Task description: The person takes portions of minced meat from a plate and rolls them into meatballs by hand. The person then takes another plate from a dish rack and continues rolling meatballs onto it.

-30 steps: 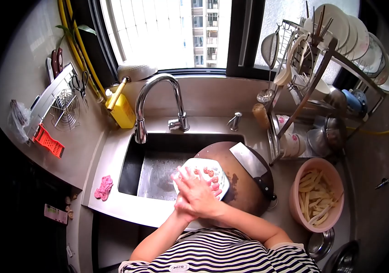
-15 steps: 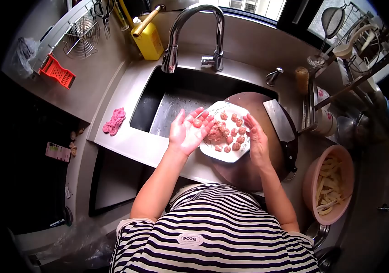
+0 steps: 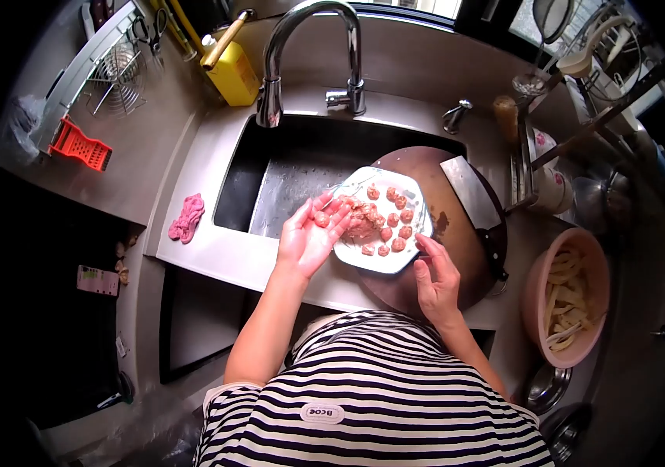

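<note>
My left hand is palm up over the sink's front edge, and a small raw meatball rests on its slightly curled fingers. Beside those fingers is a white plate holding a mound of raw minced meat and several meatballs. My right hand is open with nothing in it, its fingertips close to the plate's right edge; whether they touch it I cannot tell. Under the plate is a round brown chopping board, with a cleaver lying on its right side.
Behind the plate is a dark sink with a tall chrome faucet. A pink cloth lies on the left counter. To the right stand a pink basin of pale cut strips and a metal dish rack.
My right hand has moved down from the plate's right side toward my body. The left hand still carries the meatball. The whole view has shifted slightly.
</note>
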{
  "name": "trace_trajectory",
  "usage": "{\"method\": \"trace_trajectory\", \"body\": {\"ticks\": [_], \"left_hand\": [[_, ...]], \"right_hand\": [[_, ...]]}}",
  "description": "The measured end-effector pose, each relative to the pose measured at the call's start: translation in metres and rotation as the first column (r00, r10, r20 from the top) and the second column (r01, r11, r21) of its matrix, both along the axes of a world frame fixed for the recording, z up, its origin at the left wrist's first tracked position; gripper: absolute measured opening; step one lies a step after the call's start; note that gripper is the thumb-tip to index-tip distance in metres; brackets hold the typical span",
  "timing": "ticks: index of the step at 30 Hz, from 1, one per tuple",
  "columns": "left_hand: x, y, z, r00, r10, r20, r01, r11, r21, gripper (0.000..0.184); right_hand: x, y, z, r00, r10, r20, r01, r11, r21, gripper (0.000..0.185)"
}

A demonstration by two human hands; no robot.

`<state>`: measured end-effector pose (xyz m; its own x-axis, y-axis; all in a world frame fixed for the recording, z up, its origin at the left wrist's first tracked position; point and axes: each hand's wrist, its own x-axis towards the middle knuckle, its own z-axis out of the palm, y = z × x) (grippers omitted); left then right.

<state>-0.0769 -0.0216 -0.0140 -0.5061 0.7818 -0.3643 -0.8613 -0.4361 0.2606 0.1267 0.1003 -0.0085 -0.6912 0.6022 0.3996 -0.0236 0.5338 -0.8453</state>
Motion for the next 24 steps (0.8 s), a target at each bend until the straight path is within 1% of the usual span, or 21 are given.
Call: {"method": "trace_trajectory", "body": {"ticks": [1, 3, 5, 6, 7, 8, 10, 11, 12, 13, 14, 15, 16, 17, 19, 20, 21, 22, 24], "left_hand": [[-0.002, -0.001, -0.006, 0.993, -0.024, -0.117, 0.021, 0.999, -0.027, 0.03], [-0.005, -0.003, -0.005, 0.983, -0.087, -0.159, 0.075, 0.994, -0.081, 0.023], [-0.009, 0.001, -0.007, 0.963, -0.075, -0.259, 0.043, 0.991, -0.13, 0.02], [-0.011, 0.004, -0.009, 0.955, -0.067, -0.288, 0.01, 0.98, -0.197, 0.02], [-0.012, 0.007, -0.01, 0.952, -0.068, -0.299, 0.006, 0.979, -0.203, 0.019], [-0.009, 0.011, -0.003, 0.95, -0.063, -0.306, -0.013, 0.971, -0.24, 0.018], [-0.012, 0.013, -0.005, 0.949, -0.079, -0.305, 0.007, 0.973, -0.23, 0.018], [-0.013, 0.014, -0.007, 0.95, -0.074, -0.302, 0.004, 0.974, -0.227, 0.018], [-0.013, 0.015, -0.005, 0.952, -0.075, -0.297, 0.011, 0.978, -0.21, 0.019], [-0.017, 0.014, -0.006, 0.957, -0.082, -0.279, 0.027, 0.98, -0.196, 0.019], [-0.019, 0.013, -0.001, 0.962, -0.084, -0.258, 0.032, 0.979, -0.201, 0.02], [-0.02, 0.013, 0.001, 0.963, -0.075, -0.26, 0.028, 0.983, -0.182, 0.019], [-0.022, 0.012, 0.003, 0.964, -0.064, -0.258, 0.02, 0.985, -0.17, 0.019], [-0.024, 0.01, 0.007, 0.97, -0.06, -0.234, 0.025, 0.989, -0.148, 0.021], [-0.029, 0.004, 0.007, 0.97, -0.036, -0.241, 0.002, 0.99, -0.141, 0.021], [-0.033, 0.004, 0.008, 0.972, -0.029, -0.234, 0.0, 0.993, -0.122, 0.021], [-0.032, 0.003, 0.013, 0.973, -0.021, -0.228, -0.011, 0.99, -0.139, 0.02], [-0.035, 0.001, 0.014, 0.971, -0.035, -0.236, 0.003, 0.991, -0.134, 0.019], [-0.035, 0.0, 0.017, 0.973, -0.03, -0.228, -0.003, 0.99, -0.142, 0.018]], "right_hand": [[0.004, 0.004, 0.008, 1.0, 0.0, 0.006, 0.0, 1.0, -0.018, 0.032], [0.017, 0.021, 0.025, 1.0, -0.018, -0.006, 0.017, 1.0, -0.015, 0.032], [0.034, 0.043, 0.066, 0.997, -0.074, -0.011, 0.074, 0.997, 0.016, 0.023], [0.046, 0.056, 0.086, 0.996, -0.093, -0.011, 0.094, 0.995, 0.031, 0.019], [0.057, 0.069, 0.107, 0.988, -0.151, 0.017, 0.148, 0.982, 0.118, 0.015], [0.066, 0.084, 0.12, 0.981, -0.179, -0.075, 0.187, 0.976, 0.109, 0.01], [0.089, 0.11, 0.16, 0.97, -0.219, -0.103, 0.239, 0.935, 0.263, 0.008], [0.099, 0.124, 0.178, 0.951, -0.278, -0.132, 0.307, 0.885, 0.351, 0.008], [0.111, 0.137, 0.202, 0.932, -0.343, -0.118, 0.359, 0.829, 0.428, 0.01], [0.121, 0.144, 0.23, 0.908, -0.412, -0.08, 0.411, 0.835, 0.365, 0.01], [0.134, 0.161, 0.249, 0.89, -0.442, -0.112, 0.451, 0.819, 0.355, 0.012], [0.149, 0.181, 0.268, 0.879, -0.456, -0.138, 0.471, 0.788, 0.396, 0.012], [0.157, 0.195, 0.289, 0.842, -0.505, -0.19, 0.538, 0.765, 0.353, 0.014], [0.169, 0.214, 0.31, 0.778, -0.584, -0.23, 0.611, 0.619, 0.493, 0.017], [0.191, 0.266, 0.34, 0.673, -0.646, -0.359, 0.712, 0.436, 0.55, 0.026], [0.209, 0.291, 0.371, 0.526, -0.821, -0.222, 0.753, 0.328, 0.571, 0.03], [0.216, 0.309, 0.382, 0.464, -0.859, -0.216, 0.772, 0.273, 0.574, 0.031], [0.222, 0.323, 0.389, 0.475, -0.853, -0.217, 0.781, 0.294, 0.551, 0.032], [0.23, 0.348, 0.401, 0.394, -0.897, -0.198, 0.806, 0.234, 0.543, 0.032]]}}
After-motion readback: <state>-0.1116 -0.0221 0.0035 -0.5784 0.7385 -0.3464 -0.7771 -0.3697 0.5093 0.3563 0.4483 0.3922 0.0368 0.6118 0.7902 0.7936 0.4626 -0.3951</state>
